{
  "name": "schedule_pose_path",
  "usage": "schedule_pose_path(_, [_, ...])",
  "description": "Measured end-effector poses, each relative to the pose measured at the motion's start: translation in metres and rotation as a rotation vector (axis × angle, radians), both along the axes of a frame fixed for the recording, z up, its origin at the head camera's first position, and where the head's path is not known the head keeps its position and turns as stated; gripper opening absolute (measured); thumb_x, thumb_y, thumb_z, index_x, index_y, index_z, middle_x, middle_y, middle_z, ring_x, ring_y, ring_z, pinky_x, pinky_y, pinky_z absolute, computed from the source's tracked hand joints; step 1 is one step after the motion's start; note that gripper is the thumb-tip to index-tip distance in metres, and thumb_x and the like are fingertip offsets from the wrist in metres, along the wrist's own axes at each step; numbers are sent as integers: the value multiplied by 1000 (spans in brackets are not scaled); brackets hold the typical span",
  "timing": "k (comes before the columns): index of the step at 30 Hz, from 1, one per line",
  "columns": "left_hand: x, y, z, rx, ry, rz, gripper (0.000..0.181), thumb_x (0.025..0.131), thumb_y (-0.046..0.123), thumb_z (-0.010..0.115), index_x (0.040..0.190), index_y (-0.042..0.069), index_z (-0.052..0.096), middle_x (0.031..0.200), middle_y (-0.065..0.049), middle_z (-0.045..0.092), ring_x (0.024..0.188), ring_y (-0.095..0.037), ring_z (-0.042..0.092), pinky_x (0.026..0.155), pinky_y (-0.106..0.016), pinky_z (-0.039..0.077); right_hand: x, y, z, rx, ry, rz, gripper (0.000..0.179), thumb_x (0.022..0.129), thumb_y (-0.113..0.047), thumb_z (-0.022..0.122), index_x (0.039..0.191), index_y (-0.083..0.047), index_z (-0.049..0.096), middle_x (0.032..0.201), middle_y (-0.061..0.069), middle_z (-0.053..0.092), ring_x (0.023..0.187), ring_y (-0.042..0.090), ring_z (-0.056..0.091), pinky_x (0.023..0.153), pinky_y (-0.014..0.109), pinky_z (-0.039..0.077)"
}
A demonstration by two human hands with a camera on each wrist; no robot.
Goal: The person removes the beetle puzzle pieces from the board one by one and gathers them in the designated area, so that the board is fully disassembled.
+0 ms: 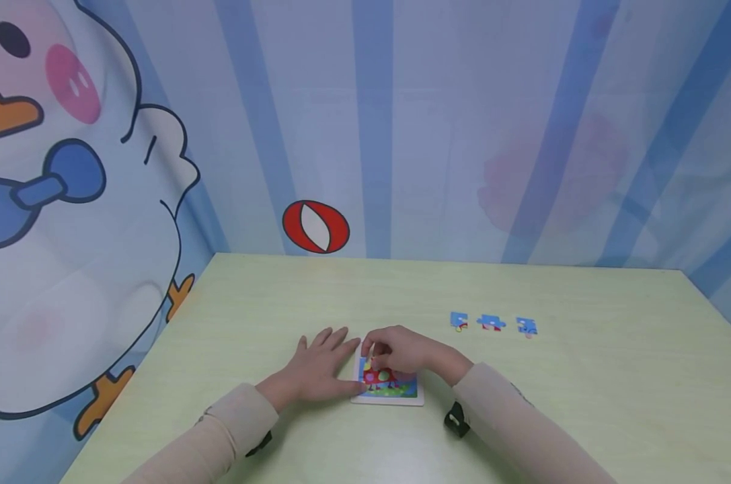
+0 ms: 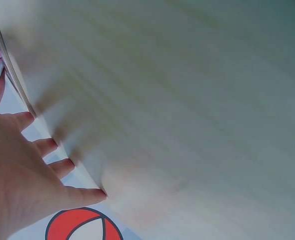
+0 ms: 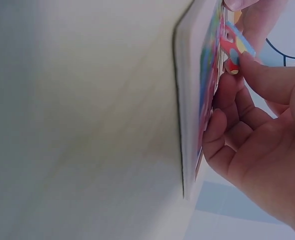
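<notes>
A small jigsaw puzzle board (image 1: 395, 402) with a pale frame lies on the table, its picture showing red, green and blue parts. My left hand (image 1: 317, 372) rests flat at its left side, fingers spread on the table, the thumb reaching over the board's left edge. Over the upper part of the board, my right hand (image 1: 404, 349) pinches a jigsaw puzzle piece (image 3: 232, 52) between thumb and fingers. In the right wrist view the piece is red with spots and a blue edge, tilted against the board. My right hand hides part of the picture in the head view.
Three loose puzzle pieces, a left one (image 1: 458, 320), a middle one (image 1: 491, 322) and a right one (image 1: 526, 326), lie in a row beyond the board to the right. A printed cloth (image 1: 438, 134) stands behind the pale table (image 1: 613, 376) and along its left side.
</notes>
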State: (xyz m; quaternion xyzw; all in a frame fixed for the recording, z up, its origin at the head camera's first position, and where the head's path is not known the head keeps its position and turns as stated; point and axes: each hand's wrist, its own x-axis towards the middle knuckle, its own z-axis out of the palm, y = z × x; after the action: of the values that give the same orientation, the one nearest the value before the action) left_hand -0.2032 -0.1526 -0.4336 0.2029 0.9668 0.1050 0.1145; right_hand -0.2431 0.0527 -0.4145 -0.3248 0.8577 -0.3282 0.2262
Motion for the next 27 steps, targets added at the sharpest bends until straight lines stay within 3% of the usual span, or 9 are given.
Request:
schedule_pose_path(16, [0,0,0,-10,-4,4,84,84,68,51,151,20,34,159,-9,24,145,-38,16,107,-71,14,2,8,3,-40,-12,-21,13,94,-6,60,103,-15,62,86,-3,61,77,13,55,75,30,48])
schedule_pose_path(21, [1,0,-1,-8,-4,2,85,84,68,51,151,20,34,159,-9,23,146,-38,15,107,-72,13,2,18,10,-56,-13,-13,15,95,-4,57,105,-14,62,85,-1,61,71,14,55,66,28,48])
schedule_pose_path(27, [2,0,0,-1,1,2,85,84,68,52,151,19,34,159,-10,23,146,-38,15,107,-71,13,1,35,14,-59,20,-26,14,95,-5,56,105,-14,62,84,-3,59,76,14,53,70,28,46])
